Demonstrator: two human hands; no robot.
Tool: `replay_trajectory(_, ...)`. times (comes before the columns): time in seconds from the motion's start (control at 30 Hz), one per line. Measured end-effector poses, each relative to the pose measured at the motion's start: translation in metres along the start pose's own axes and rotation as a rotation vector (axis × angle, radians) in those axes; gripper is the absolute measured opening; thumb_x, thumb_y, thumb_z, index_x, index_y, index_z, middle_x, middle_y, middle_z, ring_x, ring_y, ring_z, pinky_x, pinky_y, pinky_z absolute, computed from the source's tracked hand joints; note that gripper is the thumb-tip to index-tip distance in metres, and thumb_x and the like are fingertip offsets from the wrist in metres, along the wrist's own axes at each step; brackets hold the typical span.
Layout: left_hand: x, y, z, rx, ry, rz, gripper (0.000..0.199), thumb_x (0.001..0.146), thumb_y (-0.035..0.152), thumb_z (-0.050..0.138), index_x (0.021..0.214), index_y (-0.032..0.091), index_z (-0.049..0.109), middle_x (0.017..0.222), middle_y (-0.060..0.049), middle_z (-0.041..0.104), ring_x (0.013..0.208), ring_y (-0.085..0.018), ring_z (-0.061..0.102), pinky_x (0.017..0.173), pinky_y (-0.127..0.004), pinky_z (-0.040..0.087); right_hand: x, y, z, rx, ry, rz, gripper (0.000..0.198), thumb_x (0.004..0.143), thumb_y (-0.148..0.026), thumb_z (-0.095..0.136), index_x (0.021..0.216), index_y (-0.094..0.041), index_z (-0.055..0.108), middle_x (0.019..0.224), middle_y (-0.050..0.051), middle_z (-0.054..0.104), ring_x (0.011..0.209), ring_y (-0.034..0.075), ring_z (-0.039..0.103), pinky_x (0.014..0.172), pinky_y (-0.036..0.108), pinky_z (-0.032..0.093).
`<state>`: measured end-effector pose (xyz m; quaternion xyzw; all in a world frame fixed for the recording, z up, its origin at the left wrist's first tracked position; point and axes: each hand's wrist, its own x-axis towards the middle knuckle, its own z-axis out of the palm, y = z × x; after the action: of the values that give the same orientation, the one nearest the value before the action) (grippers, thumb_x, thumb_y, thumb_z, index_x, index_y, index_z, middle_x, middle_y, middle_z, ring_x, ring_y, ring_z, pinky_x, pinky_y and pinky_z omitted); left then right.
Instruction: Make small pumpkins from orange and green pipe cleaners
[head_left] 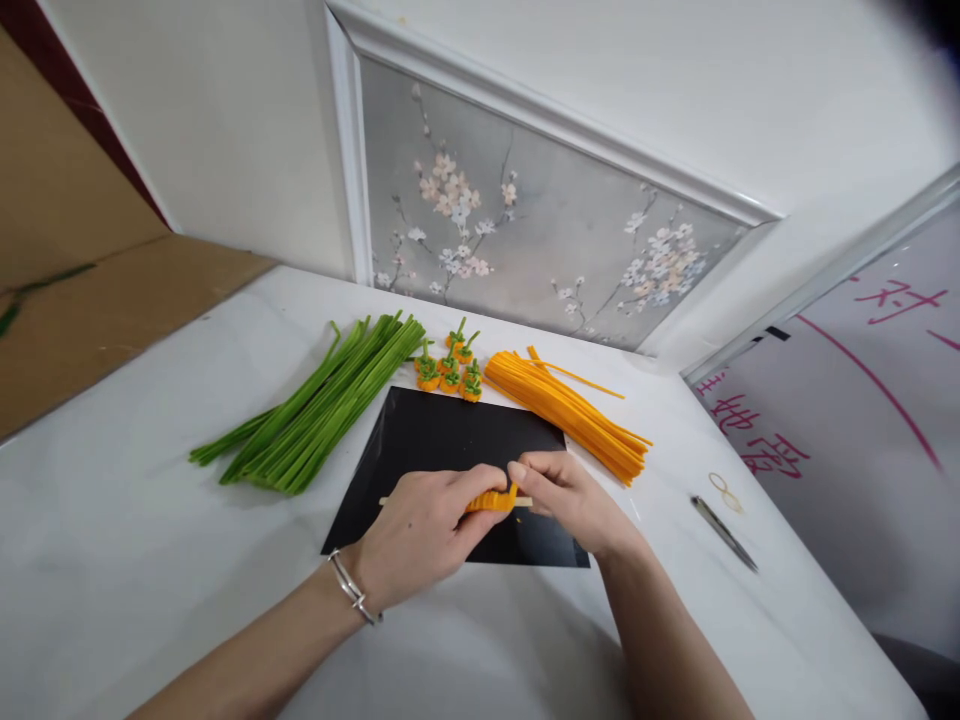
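Observation:
Over a black mat [465,430], my left hand [420,525] is closed around a thin wooden stick [523,502] wound with an orange pipe cleaner [491,501]. The stick's ends show on both sides of that hand. My right hand [570,498] pinches the pipe cleaner where it bends up from the coil. Its fingertips sit just right of my left thumb. Part of the coil is hidden beneath my left fingers.
Green pipe cleaners [322,410] lie in a bundle at left, orange pipe cleaners [570,415] at right. Several small orange-and-green pieces [450,372] stand behind the mat. Metal snips or tweezers [724,532] and thin yellowish rings [725,492] lie far right. A framed wall panel [555,210] rises behind.

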<state>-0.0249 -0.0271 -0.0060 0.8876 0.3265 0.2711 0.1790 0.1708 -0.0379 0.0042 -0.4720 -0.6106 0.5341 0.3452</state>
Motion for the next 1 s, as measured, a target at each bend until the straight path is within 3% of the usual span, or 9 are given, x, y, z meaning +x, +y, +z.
replay_trajectory(0.13, 0.000, 0.001, -0.001, -0.068, -0.030, -0.062, 0.024, 0.091, 0.021, 0.048, 0.115, 0.023, 0.047, 0.086, 0.003, 0.068, 0.065, -0.014, 0.063, 0.055, -0.022, 0.039, 0.003, 0.008, 0.003, 0.312, -0.108, 0.078, 0.045, 0.087, -0.047, 0.057, 0.058, -0.018, 0.039, 0.053, -0.009, 0.023, 0.048, 0.005, 0.015, 0.045, 0.023, 0.012)
replay_trajectory(0.23, 0.000, 0.002, -0.003, -0.091, -0.038, -0.076, 0.028, 0.092, 0.020, 0.047, 0.120, 0.024, 0.045, 0.083, 0.003, 0.068, 0.065, -0.014, 0.064, 0.053, -0.022, 0.039, 0.005, 0.012, 0.005, 0.412, -0.164, 0.067, 0.043, 0.087, -0.043, 0.059, 0.056, -0.017, 0.042, 0.049, -0.009, 0.025, 0.045, 0.005, 0.014, 0.044, 0.024, 0.009)
replay_trajectory(0.37, 0.000, 0.001, -0.003, -0.126, -0.024, -0.055, 0.034, 0.091, 0.019, 0.048, 0.125, 0.025, 0.046, 0.090, 0.002, 0.071, 0.068, -0.014, 0.066, 0.057, -0.022, 0.044, 0.005, 0.016, 0.007, 0.450, -0.211, 0.090, 0.040, 0.086, -0.039, 0.060, 0.057, -0.017, 0.044, 0.048, -0.009, 0.027, 0.043, 0.004, 0.015, 0.044, 0.024, 0.008)
replay_trajectory(0.47, 0.001, 0.000, -0.002, -0.223, 0.017, -0.029, 0.033, 0.092, 0.017, 0.045, 0.123, 0.026, 0.054, 0.110, 0.000, 0.070, 0.090, -0.014, 0.067, 0.077, -0.023, 0.049, 0.003, 0.015, 0.007, 0.453, -0.242, 0.111, 0.039, 0.088, -0.039, 0.057, 0.058, -0.016, 0.049, 0.046, -0.010, 0.024, 0.042, 0.004, 0.013, 0.043, 0.023, 0.009)
replay_trajectory(0.57, 0.003, -0.001, -0.004, -0.358, 0.057, -0.114, 0.028, 0.092, 0.020, 0.046, 0.115, 0.023, 0.063, 0.112, -0.001, 0.070, 0.096, -0.015, 0.065, 0.083, -0.022, 0.049, 0.000, 0.010, 0.006, 0.347, -0.265, 0.094, 0.040, 0.093, -0.043, 0.048, 0.068, -0.013, 0.058, 0.044, -0.010, 0.027, 0.041, 0.005, 0.018, 0.042, 0.023, 0.013)
replay_trajectory(0.63, 0.005, -0.001, -0.006, -0.450, 0.052, -0.228, 0.027, 0.092, 0.023, 0.047, 0.112, 0.020, 0.065, 0.097, -0.001, 0.072, 0.083, -0.014, 0.065, 0.073, -0.021, 0.049, -0.001, 0.006, 0.005, 0.177, -0.165, 0.014, 0.039, 0.095, -0.043, 0.045, 0.075, -0.013, 0.060, 0.047, -0.008, 0.035, 0.043, 0.006, 0.027, 0.043, 0.022, 0.020)
replay_trajectory(0.77, 0.008, 0.000, -0.009, -0.579, 0.006, -0.329, 0.023, 0.090, 0.026, 0.049, 0.101, 0.017, 0.067, 0.078, 0.002, 0.065, 0.071, -0.012, 0.058, 0.064, -0.020, 0.045, -0.002, 0.002, 0.006, -0.074, 0.218, -0.192, 0.022, 0.092, -0.038, 0.051, 0.093, -0.017, 0.057, 0.059, -0.006, 0.046, 0.051, 0.008, 0.042, 0.049, 0.021, 0.035)
replay_trajectory(0.83, 0.008, 0.000, -0.009, -0.561, -0.031, -0.318, 0.020, 0.089, 0.026, 0.049, 0.092, 0.016, 0.066, 0.074, 0.003, 0.059, 0.067, -0.011, 0.052, 0.060, -0.020, 0.040, -0.001, 0.003, 0.009, -0.150, 0.285, -0.256, 0.017, 0.089, -0.034, 0.055, 0.096, -0.019, 0.057, 0.066, -0.004, 0.051, 0.056, 0.010, 0.048, 0.052, 0.022, 0.040)
replay_trajectory(1.0, 0.007, -0.003, -0.005, -0.480, -0.092, -0.298, 0.022, 0.089, 0.027, 0.049, 0.074, 0.015, 0.058, 0.064, 0.005, 0.042, 0.059, -0.009, 0.036, 0.052, -0.021, 0.029, 0.001, 0.005, 0.018, -0.361, 0.361, -0.345, 0.011, 0.087, -0.025, 0.058, 0.079, -0.019, 0.062, 0.070, -0.001, 0.061, 0.060, 0.011, 0.052, 0.057, 0.023, 0.042)
